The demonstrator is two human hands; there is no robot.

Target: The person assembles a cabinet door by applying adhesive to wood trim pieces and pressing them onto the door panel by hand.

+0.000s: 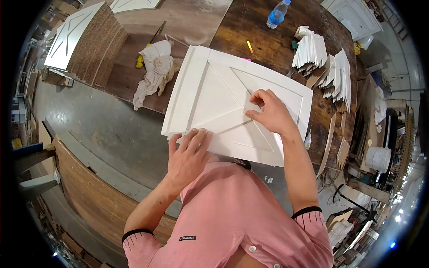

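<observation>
A white cabinet door panel (pixel 219 85) with raised frame strips and diagonal strips crossing at its middle lies in front of me, partly over the table's near edge. My left hand (pixel 190 149) rests on its near left edge, fingers stretched out flat over the border. Over the crossing of the diagonals is my right hand (pixel 270 111), palm turned inward. Its thumb and index finger are bent with a gap between them, and the thumb tip is close to the centre. Nothing shows between those fingers; the other fingers are partly hidden behind the index finger.
A stack of panels (pixel 96 49) stands at the far left, beside a crumpled cloth (pixel 156 67). Across the dark wooden table (pixel 241 27) are a water bottle (pixel 277 15), a yellow stick (pixel 250 46) and bundles of white strips (pixel 310 51). A small white bottle (pixel 308 140) is right of the panel.
</observation>
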